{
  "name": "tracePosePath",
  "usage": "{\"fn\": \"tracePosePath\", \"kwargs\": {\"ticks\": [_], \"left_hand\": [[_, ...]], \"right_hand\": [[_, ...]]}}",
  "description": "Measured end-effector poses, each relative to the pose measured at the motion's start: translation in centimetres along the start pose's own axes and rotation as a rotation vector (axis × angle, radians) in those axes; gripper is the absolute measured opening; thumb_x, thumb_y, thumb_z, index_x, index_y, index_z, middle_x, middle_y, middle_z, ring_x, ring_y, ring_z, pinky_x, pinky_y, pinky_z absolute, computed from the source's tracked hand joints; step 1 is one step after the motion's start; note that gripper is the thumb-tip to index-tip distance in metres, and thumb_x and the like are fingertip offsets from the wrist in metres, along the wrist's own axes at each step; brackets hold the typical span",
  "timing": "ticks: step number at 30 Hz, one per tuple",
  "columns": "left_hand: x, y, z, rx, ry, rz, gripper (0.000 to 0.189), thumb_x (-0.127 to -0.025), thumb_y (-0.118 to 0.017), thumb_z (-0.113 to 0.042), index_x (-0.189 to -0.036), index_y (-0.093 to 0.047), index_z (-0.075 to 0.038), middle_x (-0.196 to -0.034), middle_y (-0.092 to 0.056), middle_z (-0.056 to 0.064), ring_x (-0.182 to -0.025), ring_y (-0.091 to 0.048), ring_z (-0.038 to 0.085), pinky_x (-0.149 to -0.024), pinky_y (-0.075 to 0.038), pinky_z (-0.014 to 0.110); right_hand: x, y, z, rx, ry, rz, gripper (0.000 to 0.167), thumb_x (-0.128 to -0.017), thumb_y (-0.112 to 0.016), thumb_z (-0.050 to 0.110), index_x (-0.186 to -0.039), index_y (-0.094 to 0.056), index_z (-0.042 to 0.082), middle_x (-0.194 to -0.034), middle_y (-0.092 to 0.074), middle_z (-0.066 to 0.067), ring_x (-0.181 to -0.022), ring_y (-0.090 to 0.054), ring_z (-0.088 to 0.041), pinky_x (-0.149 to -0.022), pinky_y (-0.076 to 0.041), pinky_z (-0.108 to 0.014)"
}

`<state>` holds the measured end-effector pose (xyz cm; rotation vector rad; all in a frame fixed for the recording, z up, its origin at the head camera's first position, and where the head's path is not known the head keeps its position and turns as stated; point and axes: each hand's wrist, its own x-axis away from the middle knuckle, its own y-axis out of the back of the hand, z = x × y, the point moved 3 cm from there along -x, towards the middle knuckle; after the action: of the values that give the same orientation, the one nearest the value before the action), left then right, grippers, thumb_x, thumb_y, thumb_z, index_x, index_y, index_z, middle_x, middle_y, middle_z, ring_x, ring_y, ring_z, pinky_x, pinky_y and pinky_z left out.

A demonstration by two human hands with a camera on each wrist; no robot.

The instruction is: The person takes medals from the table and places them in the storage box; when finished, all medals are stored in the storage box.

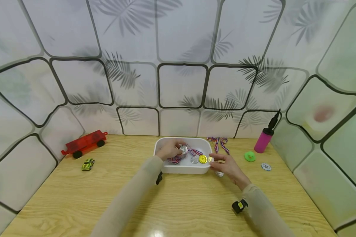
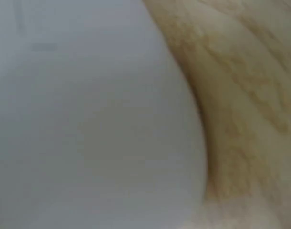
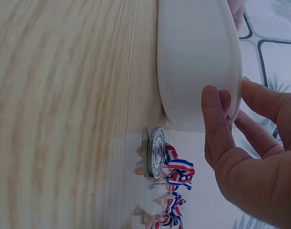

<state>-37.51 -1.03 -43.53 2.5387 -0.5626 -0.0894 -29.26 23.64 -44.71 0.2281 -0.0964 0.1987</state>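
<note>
My left hand (image 1: 169, 149) reaches over the left side of the white box (image 1: 184, 170) and pinches a silver medal (image 1: 183, 149) at its inner edge. The left wrist view shows only the blurred wall of the box (image 2: 102, 133). My right hand (image 1: 229, 167) grips the box's right rim, its fingertips (image 3: 212, 95) against the outer wall. Inside the box lie another silver medal (image 1: 194, 159), a yellow-gold medal (image 1: 203, 159), a paler gold one (image 1: 210, 159) beside my right fingertips, and striped ribbons. Below my right hand, a silver medal (image 3: 158, 151) lies on the table.
Striped ribbons (image 1: 222, 142) lie behind the right hand. Farther right are a green duck toy (image 1: 250, 156), a pink hand pump (image 1: 264, 141) and a poker chip (image 1: 266, 167). At left stand a red toy trailer (image 1: 86, 144) and a small green car (image 1: 88, 164). Patterned walls enclose the table.
</note>
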Motion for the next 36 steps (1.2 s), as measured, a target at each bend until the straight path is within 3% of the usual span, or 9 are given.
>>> {"fn": "tracePosePath", "kwargs": {"ticks": [6, 12, 19, 25, 36], "left_hand": [[0.3, -0.5, 0.3, 0.032, -0.008, 0.011, 0.037, -0.085, -0.068, 0.007, -0.121, -0.066, 0.001, -0.083, -0.062, 0.012, -0.064, -0.065, 0.013, -0.056, -0.053, 0.021], [0.3, -1.0, 0.7, 0.029, -0.029, 0.041, 0.034, -0.082, -0.071, 0.008, -0.116, -0.067, 0.005, -0.072, -0.066, 0.011, -0.052, -0.059, 0.01, -0.049, -0.052, 0.022], [-0.1, -1.7, 1.1, -0.071, -0.055, 0.082, 0.035, -0.082, -0.073, 0.007, -0.116, -0.069, 0.001, -0.073, -0.063, 0.008, -0.05, -0.057, 0.01, -0.047, -0.052, 0.021], [-0.2, -2.1, 0.7, -0.175, -0.12, 0.108, 0.036, -0.08, -0.074, 0.006, -0.116, -0.069, 0.003, -0.075, -0.062, 0.011, -0.051, -0.055, 0.01, -0.048, -0.052, 0.021], [-0.6, -1.8, 0.5, -0.351, -0.201, 0.079, 0.036, -0.079, -0.08, -0.003, -0.113, -0.072, -0.002, -0.075, -0.067, 0.007, -0.052, -0.054, 0.005, -0.051, -0.049, 0.017]], "right_hand": [[-0.1, 0.0, 0.0, 0.001, -0.017, -0.012, 0.052, -0.093, -0.065, 0.004, -0.14, -0.046, -0.008, -0.125, -0.049, -0.025, -0.092, -0.065, -0.014, -0.09, -0.056, -0.036], [0.0, 0.1, 0.0, 0.011, -0.01, -0.004, 0.052, -0.094, -0.064, 0.005, -0.141, -0.046, -0.007, -0.134, -0.047, -0.028, -0.094, -0.065, -0.015, -0.091, -0.056, -0.036], [-0.2, 0.1, -0.2, 0.008, -0.018, -0.02, 0.051, -0.093, -0.065, 0.004, -0.14, -0.048, -0.007, -0.125, -0.049, -0.023, -0.092, -0.064, -0.014, -0.089, -0.057, -0.033], [-0.1, 0.1, -0.3, 0.01, -0.016, -0.022, 0.051, -0.094, -0.065, 0.005, -0.14, -0.047, -0.007, -0.124, -0.049, -0.022, -0.092, -0.064, -0.014, -0.089, -0.057, -0.034], [-0.1, 0.2, -0.2, 0.005, -0.014, -0.021, 0.051, -0.093, -0.065, 0.005, -0.14, -0.048, -0.006, -0.123, -0.05, -0.021, -0.092, -0.065, -0.013, -0.087, -0.058, -0.031]]}}
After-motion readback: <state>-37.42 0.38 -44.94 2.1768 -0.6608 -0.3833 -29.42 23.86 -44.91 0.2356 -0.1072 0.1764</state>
